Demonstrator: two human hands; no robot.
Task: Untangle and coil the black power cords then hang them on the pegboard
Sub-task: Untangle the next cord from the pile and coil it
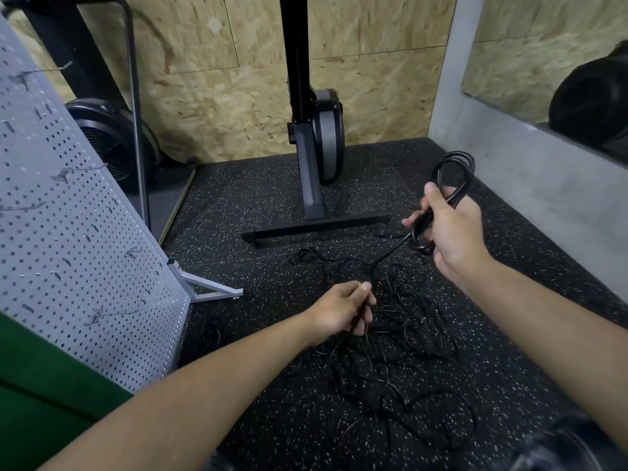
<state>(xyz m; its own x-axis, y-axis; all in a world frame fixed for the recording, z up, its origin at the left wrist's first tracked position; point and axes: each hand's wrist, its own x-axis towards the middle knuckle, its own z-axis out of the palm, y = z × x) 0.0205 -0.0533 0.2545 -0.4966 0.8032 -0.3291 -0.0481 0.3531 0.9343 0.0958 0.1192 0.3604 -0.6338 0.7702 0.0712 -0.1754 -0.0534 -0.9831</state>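
A heap of tangled black power cords (pixel 390 338) lies on the speckled rubber floor (pixel 265 402) directly in front of you, loops crossing over one another. Your right hand (pixel 448 229) is raised above the heap, fingers and thumb wrapped around a small coil (pixel 453 175) of several loops that stands up above your fist. From that coil a taut length of cord (pixel 390 251) runs down and left to your left hand (pixel 343 311), which pinches it between thumb and curled fingers just above the pile.

The cords look light, thin and limp, though likely springy enough to twist and snag on neighbouring loops. Feeding slowly and gripping close to the coil should keep the loops even.

To your left leans a grey pegboard (pixel 68 232) with wire hooks (pixel 112 314), well apart from the heap. Another small bundle (pixel 214 334) lies near its foot. A black exercise machine (pixel 316 137) stands ahead against a chipboard wall (pixel 221 79).
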